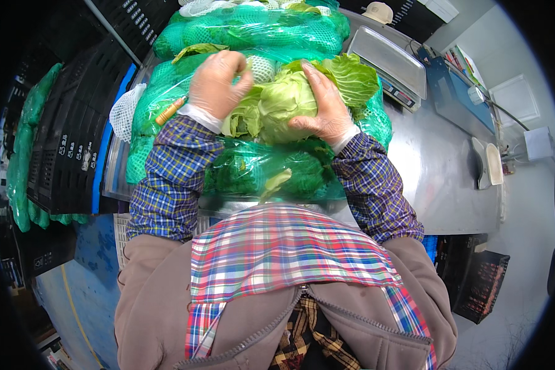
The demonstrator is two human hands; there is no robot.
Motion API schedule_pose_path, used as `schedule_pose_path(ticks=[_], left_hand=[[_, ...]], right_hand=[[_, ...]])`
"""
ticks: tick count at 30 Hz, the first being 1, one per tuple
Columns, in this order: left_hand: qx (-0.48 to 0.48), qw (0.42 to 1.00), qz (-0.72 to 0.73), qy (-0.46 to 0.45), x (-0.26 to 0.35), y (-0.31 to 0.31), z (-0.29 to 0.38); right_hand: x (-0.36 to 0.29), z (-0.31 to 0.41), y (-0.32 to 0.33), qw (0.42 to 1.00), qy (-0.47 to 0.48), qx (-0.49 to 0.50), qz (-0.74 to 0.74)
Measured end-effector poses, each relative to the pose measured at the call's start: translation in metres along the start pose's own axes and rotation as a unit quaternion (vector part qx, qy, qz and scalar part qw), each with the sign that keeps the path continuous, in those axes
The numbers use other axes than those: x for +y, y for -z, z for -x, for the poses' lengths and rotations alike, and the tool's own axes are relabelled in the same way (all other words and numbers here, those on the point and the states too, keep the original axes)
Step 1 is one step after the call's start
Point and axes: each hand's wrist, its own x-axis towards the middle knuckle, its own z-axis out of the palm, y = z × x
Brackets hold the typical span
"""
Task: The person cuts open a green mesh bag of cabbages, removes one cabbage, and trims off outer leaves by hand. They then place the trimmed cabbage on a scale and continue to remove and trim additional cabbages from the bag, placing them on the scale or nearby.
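Note:
A pale green cabbage (284, 104) with loose outer leaves lies on green mesh bags (268, 166) packed with produce. My right hand (326, 108), in a clear thin glove, grips its right side, thumb low and fingers over the top. A broad outer leaf (354, 81) spreads behind that hand. My left hand (219, 83), also gloved, is raised at the cabbage's left with fingers curled; whether it pinches a bit of leaf is unclear. Just left of this wrist rests a tool with a wooden handle (170, 111). White foam netting (262, 68) shows between the hands.
Another white foam net (127, 112) hangs at the bags' left edge. More filled mesh bags (259, 30) lie behind. On the steel table (444, 194) stand a weighing scale (388, 60) and a blue machine (462, 97). Black plastic crates (69, 138) stand left.

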Motion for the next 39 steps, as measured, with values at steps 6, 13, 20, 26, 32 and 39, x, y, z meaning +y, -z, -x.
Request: schedule_pose_path(ticks=[6, 13, 20, 26, 32, 39], left_hand=[[-0.015, 0.994, 0.052, -0.098, 0.017, -0.010, 0.011], [-0.174, 0.984, 0.023, 0.026, 0.052, -0.008, 0.015], [-0.125, 0.966, 0.097, 0.205, 0.047, 0.000, 0.051], [-0.130, 0.956, 0.120, 0.233, 0.042, 0.004, 0.070], [-0.100, 0.950, 0.184, 0.232, 0.037, -0.002, 0.073], [-0.126, 0.874, 0.367, 0.294, 0.021, -0.001, 0.070]], right_hand=[[0.000, -0.001, -0.002, 1.000, 0.008, 0.000, 0.002], [-0.028, 0.003, -0.007, 0.994, 0.002, 0.005, 0.106], [-0.072, 0.003, -0.030, 0.964, -0.055, -0.020, 0.258], [-0.081, 0.007, -0.040, 0.968, -0.014, -0.010, 0.251], [-0.076, 0.006, -0.034, 0.971, 0.006, 0.008, 0.239], [-0.074, 0.004, -0.030, 0.978, -0.009, -0.010, 0.209]])
